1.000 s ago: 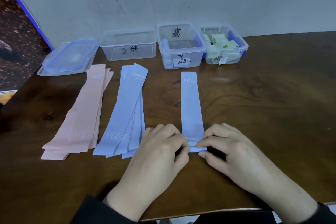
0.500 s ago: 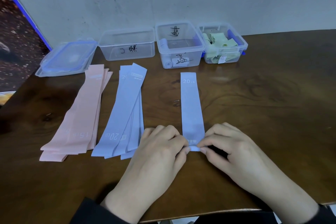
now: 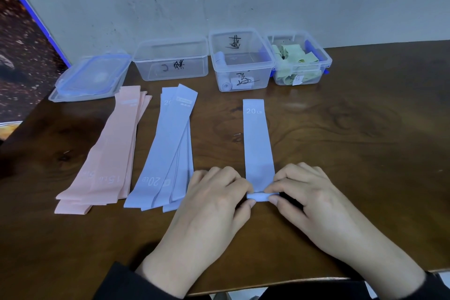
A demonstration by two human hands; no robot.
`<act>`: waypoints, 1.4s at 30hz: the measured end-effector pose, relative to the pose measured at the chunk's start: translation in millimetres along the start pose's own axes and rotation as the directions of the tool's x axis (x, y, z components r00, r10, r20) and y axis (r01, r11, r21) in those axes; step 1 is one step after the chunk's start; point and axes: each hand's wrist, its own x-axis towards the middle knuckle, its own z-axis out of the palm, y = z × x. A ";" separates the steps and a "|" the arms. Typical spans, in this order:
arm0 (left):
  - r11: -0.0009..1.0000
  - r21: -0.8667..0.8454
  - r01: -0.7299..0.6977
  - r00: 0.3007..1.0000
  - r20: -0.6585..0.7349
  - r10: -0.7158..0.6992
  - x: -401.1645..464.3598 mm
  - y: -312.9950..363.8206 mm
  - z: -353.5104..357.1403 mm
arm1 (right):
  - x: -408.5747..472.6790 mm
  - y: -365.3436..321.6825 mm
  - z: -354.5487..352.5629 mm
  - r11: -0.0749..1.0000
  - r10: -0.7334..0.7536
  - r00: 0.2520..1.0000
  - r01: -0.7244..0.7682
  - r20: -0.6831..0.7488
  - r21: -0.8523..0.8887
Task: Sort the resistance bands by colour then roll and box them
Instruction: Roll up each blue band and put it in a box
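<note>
Blue 20 LB resistance band point(image 3: 257, 143): lying lengthwise on the wooden counter point(image 3: 353, 153), near end curling into a small roll. Left hand point(image 3: 219, 202) and right hand point(image 3: 306, 197): each grip pinching one end of that roll. Pink band stack point(image 3: 107, 153) and blue band stack point(image 3: 168, 151) lying to the left; clear boxes point(image 3: 241, 61) sitting behind.

Single blue band point(image 3: 257, 143): "20 LB" at far end. Blue stack point(image 3: 168, 153): "20 LB" on top band, near end. Pink stack point(image 3: 109, 153): "15 LB" near end. Clear boxes point(image 3: 171, 62): black handwritten marks, illegible.
</note>
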 end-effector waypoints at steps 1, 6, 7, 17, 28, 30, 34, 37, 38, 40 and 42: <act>1.000 0.004 -0.001 1.000 0.001 0.001 -0.1 0.3 -0.2 | 0.1 -0.1 0.2 1.000 0.003 1.000 -0.003 0.000 0.003; 1.000 0.011 0.001 1.000 -0.011 -0.001 0.6 -0.5 1.2 | 0.9 -1.6 -0.8 0.999 0.040 0.999 -0.040 -0.014 0.034; 1.000 0.014 -0.001 1.000 -0.017 0.001 1.0 -1.1 1.7 | 1.2 -1.6 -1.0 0.999 0.041 0.999 -0.040 -0.013 0.033; 1.000 0.001 0.022 1.000 -0.004 -0.022 0.1 -1.5 3.6 | 1.4 -0.4 1.2 0.999 0.028 0.999 -0.028 -0.016 -0.015; 0.999 0.035 0.030 1.000 -0.010 -0.030 1.5 -0.8 5.6 | 1.4 -2.5 -0.5 0.999 0.047 0.997 -0.047 -0.056 0.015; 0.998 0.055 0.038 0.999 -0.023 -0.036 2.3 -1.2 7.0 | 1.6 -1.8 0.6 0.998 0.057 0.996 -0.056 -0.063 0.006; 0.999 0.024 0.045 0.997 -0.061 -0.044 1.8 -0.9 7.9 | 2.1 0.7 3.3 0.998 0.060 0.997 -0.061 -0.055 -0.020; 0.999 0.016 0.033 0.999 -0.033 -0.032 0.5 -1.0 7.4 | 1.8 1.5 4.2 0.997 0.066 0.996 -0.068 -0.054 -0.032; 0.999 0.012 0.031 0.999 -0.026 -0.031 0.5 -1.5 7.1 | 1.8 1.2 4.2 0.997 0.064 0.996 -0.066 -0.055 -0.040; 1.000 0.009 0.027 0.999 -0.020 -0.026 0.8 -2.0 6.5 | 1.2 0.7 4.3 0.997 0.052 0.997 -0.055 -0.053 -0.052; 1.000 0.016 0.027 1.000 -0.016 -0.026 1.5 -1.4 5.9 | 1.2 0.3 4.5 0.997 0.044 0.998 -0.047 -0.047 -0.054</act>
